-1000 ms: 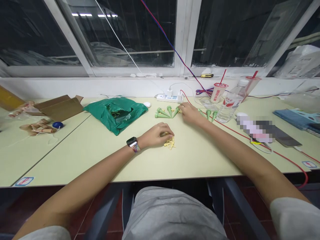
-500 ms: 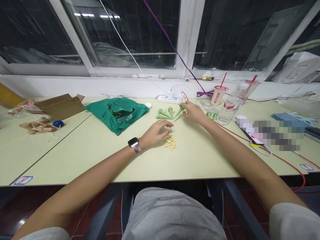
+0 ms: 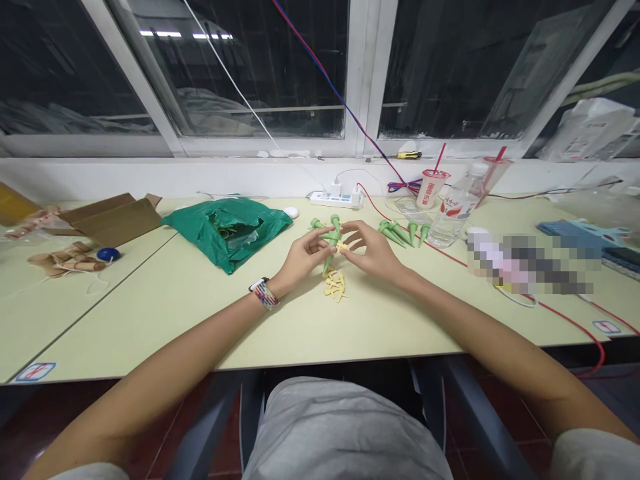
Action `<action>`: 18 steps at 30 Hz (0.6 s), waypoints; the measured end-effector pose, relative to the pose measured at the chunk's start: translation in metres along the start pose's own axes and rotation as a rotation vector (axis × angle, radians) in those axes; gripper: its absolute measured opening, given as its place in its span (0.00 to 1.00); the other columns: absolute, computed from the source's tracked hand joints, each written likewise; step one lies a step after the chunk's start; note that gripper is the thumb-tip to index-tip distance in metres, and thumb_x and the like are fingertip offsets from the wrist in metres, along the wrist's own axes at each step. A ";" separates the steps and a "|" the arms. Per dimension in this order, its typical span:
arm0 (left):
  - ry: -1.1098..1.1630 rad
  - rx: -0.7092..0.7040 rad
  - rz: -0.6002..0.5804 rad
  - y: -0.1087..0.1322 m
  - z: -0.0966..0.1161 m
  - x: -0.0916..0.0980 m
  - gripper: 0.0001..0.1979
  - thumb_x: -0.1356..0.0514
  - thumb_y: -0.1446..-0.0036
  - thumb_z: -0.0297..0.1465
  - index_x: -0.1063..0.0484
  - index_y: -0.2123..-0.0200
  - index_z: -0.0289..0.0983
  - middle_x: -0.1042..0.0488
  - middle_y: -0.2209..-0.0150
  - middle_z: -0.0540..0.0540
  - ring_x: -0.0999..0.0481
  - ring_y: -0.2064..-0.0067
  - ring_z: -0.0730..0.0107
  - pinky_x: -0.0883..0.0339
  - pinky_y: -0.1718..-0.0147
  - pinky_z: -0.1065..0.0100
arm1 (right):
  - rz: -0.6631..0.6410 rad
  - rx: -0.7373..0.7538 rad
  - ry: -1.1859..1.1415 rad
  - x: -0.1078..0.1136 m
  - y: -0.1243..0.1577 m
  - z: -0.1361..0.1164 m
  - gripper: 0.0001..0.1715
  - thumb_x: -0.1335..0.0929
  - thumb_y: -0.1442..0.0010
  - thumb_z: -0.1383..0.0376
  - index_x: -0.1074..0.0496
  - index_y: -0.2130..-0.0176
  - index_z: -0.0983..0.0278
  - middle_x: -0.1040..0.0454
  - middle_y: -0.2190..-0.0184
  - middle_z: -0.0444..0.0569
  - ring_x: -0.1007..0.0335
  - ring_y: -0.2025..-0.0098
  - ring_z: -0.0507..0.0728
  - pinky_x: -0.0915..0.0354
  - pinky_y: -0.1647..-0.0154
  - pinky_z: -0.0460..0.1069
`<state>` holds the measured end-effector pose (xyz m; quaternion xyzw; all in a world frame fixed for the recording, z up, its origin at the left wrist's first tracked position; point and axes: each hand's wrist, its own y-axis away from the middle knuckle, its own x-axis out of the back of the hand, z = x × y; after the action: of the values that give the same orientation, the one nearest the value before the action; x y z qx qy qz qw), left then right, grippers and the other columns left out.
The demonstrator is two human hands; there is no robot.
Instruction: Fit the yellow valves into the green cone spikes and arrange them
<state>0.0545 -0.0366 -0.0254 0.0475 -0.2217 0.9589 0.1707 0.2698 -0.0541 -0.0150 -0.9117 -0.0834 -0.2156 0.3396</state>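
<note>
Along a pale green desk [image 3: 150, 320] below dark windows [image 3: 260, 73], a small pile of yellow plastic pieces [image 3: 335, 287], other green spikes [image 3: 395, 233] just right, left hand [image 3: 303, 259] grasping a green plastic spike [image 3: 331, 235], right hand [image 3: 375, 252] pinching a yellow piece [image 3: 342, 247] at the spike's upper end

The only view looks out from the person's head, facing forward and tilted down over the tabletop [image 3: 150, 320]. The left hand [image 3: 303, 259] and right hand [image 3: 373, 252] sit near the middle of the frame, within arm's reach of the camera. The forearms enter from the lower corners, the grey clothing [image 3: 340, 433] lies below the hands, and the window [image 3: 260, 67] stretches above them.
</note>
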 end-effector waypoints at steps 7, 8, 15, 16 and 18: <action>0.027 0.008 0.018 0.000 0.007 0.001 0.26 0.25 0.47 0.39 0.28 0.49 0.38 0.22 0.69 0.49 0.18 0.65 0.65 0.23 0.64 0.66 | -0.068 -0.308 -0.509 -0.012 0.000 0.000 0.26 0.21 0.48 0.48 0.29 0.60 0.60 0.22 0.67 0.45 0.19 0.66 0.58 0.20 0.65 0.54; 0.034 0.017 0.018 0.000 0.007 0.002 0.26 0.24 0.48 0.40 0.29 0.51 0.38 0.22 0.70 0.50 0.18 0.66 0.66 0.23 0.65 0.66 | -0.063 -0.310 -0.538 -0.013 0.000 0.000 0.26 0.21 0.48 0.48 0.28 0.61 0.60 0.21 0.68 0.45 0.19 0.66 0.58 0.20 0.65 0.54; 0.042 0.065 -0.049 -0.002 0.012 0.003 0.28 0.23 0.52 0.40 0.33 0.56 0.39 0.21 0.72 0.51 0.17 0.69 0.65 0.22 0.67 0.66 | 0.000 -0.294 -0.523 -0.012 0.001 -0.005 0.23 0.20 0.48 0.50 0.24 0.64 0.62 0.21 0.72 0.46 0.19 0.68 0.58 0.20 0.68 0.53; 0.039 0.066 -0.053 -0.002 0.013 0.004 0.28 0.22 0.53 0.40 0.33 0.57 0.39 0.21 0.73 0.51 0.18 0.70 0.65 0.23 0.67 0.66 | -0.011 -0.295 -0.525 -0.011 0.002 -0.005 0.23 0.20 0.49 0.50 0.24 0.64 0.62 0.21 0.72 0.46 0.19 0.69 0.58 0.20 0.68 0.53; 0.045 0.080 -0.063 -0.001 0.015 0.004 0.28 0.22 0.53 0.39 0.33 0.56 0.39 0.21 0.73 0.52 0.18 0.71 0.66 0.23 0.68 0.67 | -0.033 -0.276 -0.510 -0.009 0.002 -0.005 0.22 0.19 0.49 0.51 0.24 0.65 0.62 0.20 0.72 0.46 0.19 0.69 0.59 0.20 0.67 0.54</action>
<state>0.0516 -0.0411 -0.0104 0.0397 -0.1776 0.9620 0.2037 0.2608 -0.0592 -0.0165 -0.9726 -0.1510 0.0059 0.1769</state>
